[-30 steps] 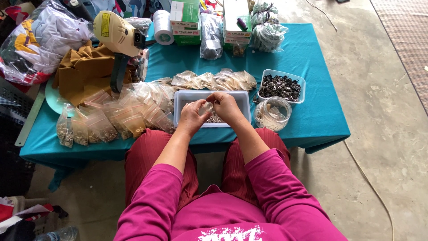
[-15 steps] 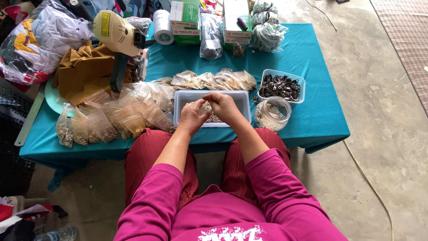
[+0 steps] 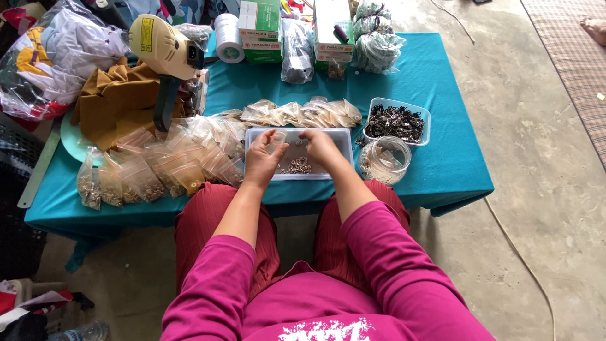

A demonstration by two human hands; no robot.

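Little moved since earlier: both hands still over the white tray (image 3: pixel 344 140) at frame centre. Left hand (image 3: pixel 262 161) curled around a small clear bag (image 3: pixel 276 139), held upright. Right hand (image 3: pixel 322 148) bent over the metal rings (image 3: pixel 298 166) (fingertips hidden, grip impossible to tell). Filled bags (image 3: pixel 158 167) heaped left of centre; tub of dark clips (image 3: pixel 396 123) to the right.

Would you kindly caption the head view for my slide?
Left hand holds a small clear bag over a white tray while right hand picks metal pieces.
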